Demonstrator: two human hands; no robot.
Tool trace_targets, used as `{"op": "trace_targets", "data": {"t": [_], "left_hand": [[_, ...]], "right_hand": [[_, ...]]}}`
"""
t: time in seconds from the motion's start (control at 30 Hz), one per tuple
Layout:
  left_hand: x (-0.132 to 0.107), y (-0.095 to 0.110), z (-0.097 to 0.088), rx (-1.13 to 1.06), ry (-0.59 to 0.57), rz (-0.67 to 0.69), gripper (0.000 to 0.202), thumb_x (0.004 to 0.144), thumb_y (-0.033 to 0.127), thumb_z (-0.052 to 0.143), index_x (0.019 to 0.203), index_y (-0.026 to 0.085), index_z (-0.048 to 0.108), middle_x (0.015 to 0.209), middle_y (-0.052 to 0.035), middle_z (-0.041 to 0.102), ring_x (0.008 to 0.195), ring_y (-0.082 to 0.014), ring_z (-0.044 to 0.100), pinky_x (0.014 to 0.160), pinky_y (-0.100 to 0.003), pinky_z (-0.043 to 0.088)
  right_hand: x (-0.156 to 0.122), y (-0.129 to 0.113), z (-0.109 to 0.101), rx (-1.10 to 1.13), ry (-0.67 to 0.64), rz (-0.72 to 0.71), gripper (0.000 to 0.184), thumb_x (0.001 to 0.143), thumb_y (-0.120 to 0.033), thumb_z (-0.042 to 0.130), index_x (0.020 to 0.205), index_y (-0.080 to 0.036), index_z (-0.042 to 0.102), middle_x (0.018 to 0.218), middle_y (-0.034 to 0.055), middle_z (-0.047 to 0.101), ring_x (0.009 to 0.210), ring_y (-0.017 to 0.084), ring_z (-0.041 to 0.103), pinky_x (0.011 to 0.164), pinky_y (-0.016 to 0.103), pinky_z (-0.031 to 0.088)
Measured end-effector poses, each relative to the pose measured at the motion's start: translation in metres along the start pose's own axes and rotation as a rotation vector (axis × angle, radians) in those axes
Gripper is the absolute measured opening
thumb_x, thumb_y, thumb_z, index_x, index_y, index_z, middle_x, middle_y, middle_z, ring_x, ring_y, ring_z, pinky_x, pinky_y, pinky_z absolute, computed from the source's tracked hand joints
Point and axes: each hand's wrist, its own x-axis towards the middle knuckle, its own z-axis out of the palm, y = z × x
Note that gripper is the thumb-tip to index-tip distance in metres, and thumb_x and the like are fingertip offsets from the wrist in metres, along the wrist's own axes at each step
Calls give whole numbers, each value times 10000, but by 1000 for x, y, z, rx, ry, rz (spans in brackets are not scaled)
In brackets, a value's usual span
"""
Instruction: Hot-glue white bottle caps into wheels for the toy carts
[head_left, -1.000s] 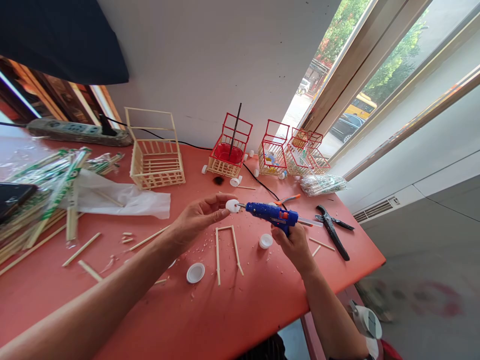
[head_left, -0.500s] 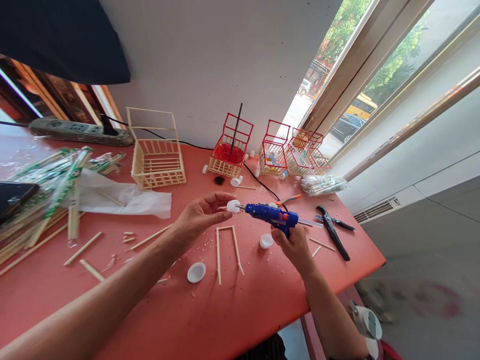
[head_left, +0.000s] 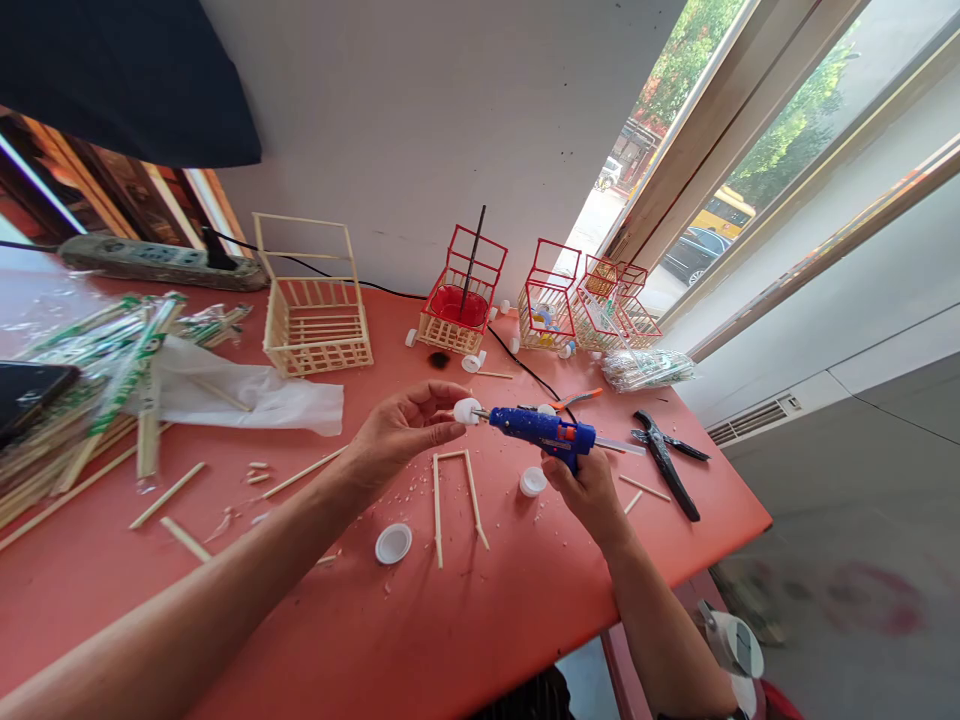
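My left hand [head_left: 397,432] pinches a small white bottle cap [head_left: 466,410] between thumb and fingers, above the red table [head_left: 465,620]. My right hand [head_left: 589,490] grips a blue hot glue gun [head_left: 546,430] whose nozzle touches the cap. Below them lies a U-shaped frame of wooden sticks [head_left: 457,492]. Two more white caps [head_left: 393,543] [head_left: 532,481] lie on the table by the frame.
A bare wooden stick basket [head_left: 315,315] and several red-painted stick carts [head_left: 457,300] stand along the wall. Black pliers [head_left: 664,455] lie at the right. Wrapped chopsticks [head_left: 90,370] and loose sticks are piled at the left, with a power strip [head_left: 150,260] behind them.
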Motion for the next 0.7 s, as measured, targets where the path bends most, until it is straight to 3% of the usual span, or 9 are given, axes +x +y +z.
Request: {"op": "trace_targets", "data": {"t": [0.47, 0.7], "left_hand": [[-1, 2, 1, 13, 13, 1, 433, 688, 368, 969, 1047, 212, 783, 1095, -78, 817, 1055, -268, 739, 1018, -413, 541], [1, -3, -1, -14, -13, 14, 428, 693, 343, 967, 1046, 203, 771, 1065, -71, 814, 998, -231, 736, 947, -361, 547]], "right_hand": [[0, 1, 1, 71, -3, 36, 452, 964, -590, 578, 699, -225, 587, 556, -4, 475, 580, 191, 477, 555, 302, 372], [1, 7, 2, 71, 41, 10, 513, 987, -633, 550, 693, -216, 602, 551, 4, 501, 581, 195, 517, 559, 304, 413]]}}
